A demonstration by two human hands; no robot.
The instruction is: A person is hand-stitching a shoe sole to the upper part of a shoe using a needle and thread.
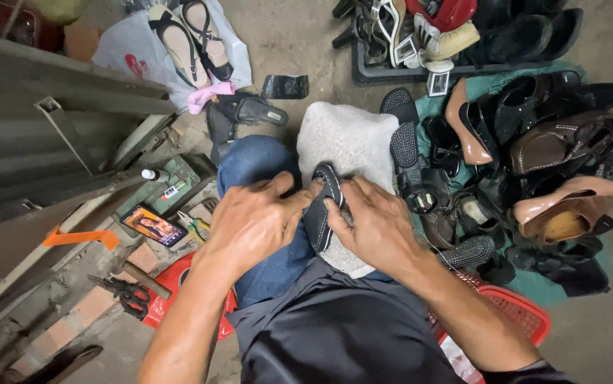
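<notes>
Nearby, heaped shoes [534, 142] beside sandal [323, 206]

Right: shoe pile [534, 156] blocks | left: tool clutter [157, 213] | ahead: bare floor [320, 43]

Soft, even daylight with faint shadows; focus is sharp at centre, and wide-angle distortion bends the edges.

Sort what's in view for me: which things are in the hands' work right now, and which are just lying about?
In hand:
left hand
right hand
black shoe piece, pinched by both
grey cloth on the lap under it

Lying about:
pile of shoes
phone
hammer
red basket
bag with sandals
</notes>
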